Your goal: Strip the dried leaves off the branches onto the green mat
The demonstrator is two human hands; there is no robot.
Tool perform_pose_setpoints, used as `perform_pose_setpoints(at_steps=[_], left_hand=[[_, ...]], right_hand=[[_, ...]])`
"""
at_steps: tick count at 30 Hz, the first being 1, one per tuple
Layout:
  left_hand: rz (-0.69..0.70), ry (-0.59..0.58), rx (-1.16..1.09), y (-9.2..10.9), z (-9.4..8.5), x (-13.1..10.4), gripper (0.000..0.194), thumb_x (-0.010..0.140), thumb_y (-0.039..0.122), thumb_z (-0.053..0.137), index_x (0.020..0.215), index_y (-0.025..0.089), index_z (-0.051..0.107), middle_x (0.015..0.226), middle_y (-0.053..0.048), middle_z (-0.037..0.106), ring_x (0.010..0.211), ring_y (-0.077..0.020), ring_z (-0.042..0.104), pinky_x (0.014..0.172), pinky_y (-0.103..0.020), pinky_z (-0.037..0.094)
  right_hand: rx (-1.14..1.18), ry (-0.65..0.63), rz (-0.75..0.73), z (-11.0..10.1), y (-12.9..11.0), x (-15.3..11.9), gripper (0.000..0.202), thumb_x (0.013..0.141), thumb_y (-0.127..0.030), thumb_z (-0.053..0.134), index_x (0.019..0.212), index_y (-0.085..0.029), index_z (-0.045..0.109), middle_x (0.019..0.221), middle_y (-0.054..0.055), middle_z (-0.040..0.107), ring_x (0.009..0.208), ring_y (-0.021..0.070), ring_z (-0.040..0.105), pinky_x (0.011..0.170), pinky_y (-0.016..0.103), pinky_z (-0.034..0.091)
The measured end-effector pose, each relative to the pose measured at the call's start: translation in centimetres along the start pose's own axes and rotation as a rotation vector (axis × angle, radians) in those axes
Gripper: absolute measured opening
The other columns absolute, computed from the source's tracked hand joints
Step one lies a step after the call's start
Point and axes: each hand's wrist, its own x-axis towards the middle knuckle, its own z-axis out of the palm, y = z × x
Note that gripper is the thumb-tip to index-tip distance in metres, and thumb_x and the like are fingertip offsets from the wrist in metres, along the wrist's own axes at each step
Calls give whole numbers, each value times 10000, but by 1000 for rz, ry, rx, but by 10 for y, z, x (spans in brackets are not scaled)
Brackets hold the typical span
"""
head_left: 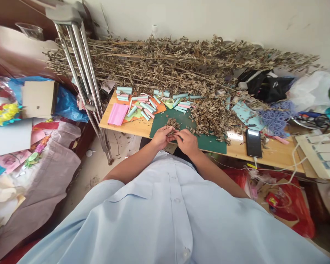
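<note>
At the centre of the frame, the left hand is cupping dried leaf bits in curled fingers, while the right hand is pinching them with nearly closed fingers. Both are hovering by the green mat, just below a small leaf pile; a larger leaf heap is lying farther right.

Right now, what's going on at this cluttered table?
A person's left hand and right hand meet at the near edge of a green mat, pinching what look like dried leaf bits. A small leaf heap lies beyond them, with a bigger pile of dried leaves to the right. Blue and pink paper rolls sit to the left.
</note>
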Motion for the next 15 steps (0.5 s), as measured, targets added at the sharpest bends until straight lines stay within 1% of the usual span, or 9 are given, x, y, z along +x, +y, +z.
perform_pose_setpoints(at_steps=[3,5,8,11,15], left_hand=[[-31,2,7,1,0,-1,218,838,288,739,907,136,598,815,-54,690,702,-156,708,793,-371,607],[-48,4,19,2,0,-1,223,829,282,744,911,134,599,809,-59,692,709,-169,718,788,-375,611],[-57,14,40,3,-1,-1,226,820,277,745,902,132,591,803,-69,694,709,-177,724,743,-344,610],[-38,14,70,5,-1,-1,222,808,267,744,901,128,598,814,-77,697,710,-177,723,679,-296,594],[-21,28,118,7,-2,0,267,791,267,748,985,132,624,842,-69,701,673,-166,710,612,-277,572]], right_hand=[[41,54,13,-2,0,2,165,964,-294,557,966,-256,718,1002,74,718,937,221,671,830,345,537],[77,83,27,-4,0,4,156,959,-302,564,927,-248,707,952,66,714,901,218,661,807,346,532],[119,109,67,-6,-1,6,153,946,-307,577,871,-245,695,896,49,707,840,207,646,779,342,523],[161,127,129,-7,-1,8,151,924,-322,600,842,-239,696,858,35,700,736,183,618,742,332,514],[245,154,216,-7,-2,9,161,906,-351,612,851,-231,704,843,22,698,655,160,582,693,320,503]])
